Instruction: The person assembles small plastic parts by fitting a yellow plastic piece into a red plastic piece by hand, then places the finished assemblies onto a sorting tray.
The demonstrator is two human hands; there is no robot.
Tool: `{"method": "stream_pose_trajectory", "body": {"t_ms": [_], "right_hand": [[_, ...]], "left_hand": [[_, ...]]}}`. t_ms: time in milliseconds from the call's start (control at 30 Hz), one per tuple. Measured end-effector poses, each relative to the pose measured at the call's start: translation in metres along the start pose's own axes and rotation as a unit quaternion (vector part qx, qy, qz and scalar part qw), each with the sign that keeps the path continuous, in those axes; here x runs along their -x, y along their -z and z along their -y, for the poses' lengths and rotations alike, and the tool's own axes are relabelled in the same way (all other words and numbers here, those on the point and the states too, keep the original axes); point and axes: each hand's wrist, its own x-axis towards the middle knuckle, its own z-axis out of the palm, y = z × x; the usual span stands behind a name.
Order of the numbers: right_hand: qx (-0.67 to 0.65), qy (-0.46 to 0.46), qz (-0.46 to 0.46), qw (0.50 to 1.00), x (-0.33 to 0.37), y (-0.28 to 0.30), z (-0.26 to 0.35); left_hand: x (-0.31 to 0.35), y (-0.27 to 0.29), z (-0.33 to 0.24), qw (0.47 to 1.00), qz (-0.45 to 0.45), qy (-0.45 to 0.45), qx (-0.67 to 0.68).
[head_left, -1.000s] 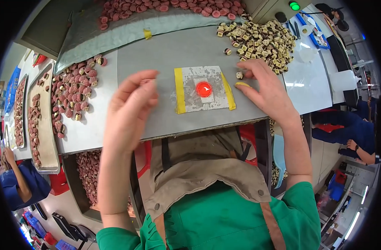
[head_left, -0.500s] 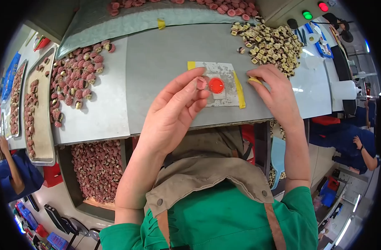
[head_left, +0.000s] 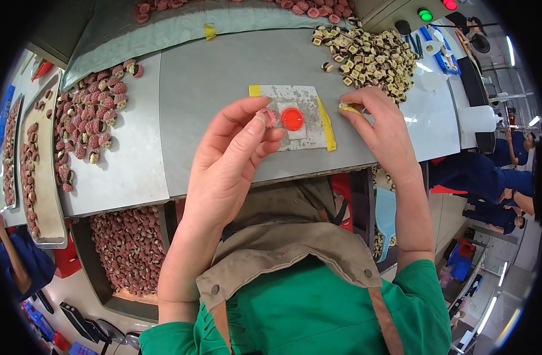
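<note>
My left hand [head_left: 229, 151] pinches a small pink, bumpy, hollow cup [head_left: 269, 117] between thumb and forefinger, its other fingers curled. It hovers just left of a round red disc [head_left: 293, 119] set in a speckled grey plate. To the right of that plate, my right hand [head_left: 382, 127] holds a small cream-yellow and dark piece [head_left: 349, 108] between thumb and fingertips. This piece looks like those in the pile [head_left: 374, 59] beyond my right hand. Both held pieces are apart from the disc and from each other.
Yellow tape [head_left: 326, 124] edges the plate on the grey worktop [head_left: 211, 77]. Pink pieces with cream and dark parts [head_left: 93, 106] lie at the left, beside a metal tray [head_left: 46, 177]. Below sits a full bin [head_left: 129, 248]. Pink cups [head_left: 318, 9] rest at the back.
The whole scene has shifted left in the picture. Both hands keep nearly the same places around the red disc, each still pinching its piece; the right one's piece is slightly turned.
</note>
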Motion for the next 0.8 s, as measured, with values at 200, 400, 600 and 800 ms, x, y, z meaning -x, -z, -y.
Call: {"method": "stream_pose_trajectory", "body": {"t_ms": [200, 400, 600, 800], "right_hand": [[0.057, 0.036, 0.012, 0.998, -0.002, 0.002, 0.002], [-0.003, 0.018, 0.012, 1.0, -0.002, -0.001, 0.01], [-0.039, 0.188, 0.032, 0.981, -0.016, -0.024, 0.035], [0.01, 0.212, 0.034, 0.977, -0.02, -0.032, 0.034]], "left_hand": [[0.002, 0.001, 0.001, 0.999, -0.011, -0.016, -0.026], [0.004, -0.002, 0.001, 0.999, -0.021, -0.019, -0.014], [0.003, 0.004, 0.004, 0.999, -0.016, -0.031, -0.002], [0.003, 0.001, 0.003, 0.999, -0.033, -0.031, -0.018]]}}
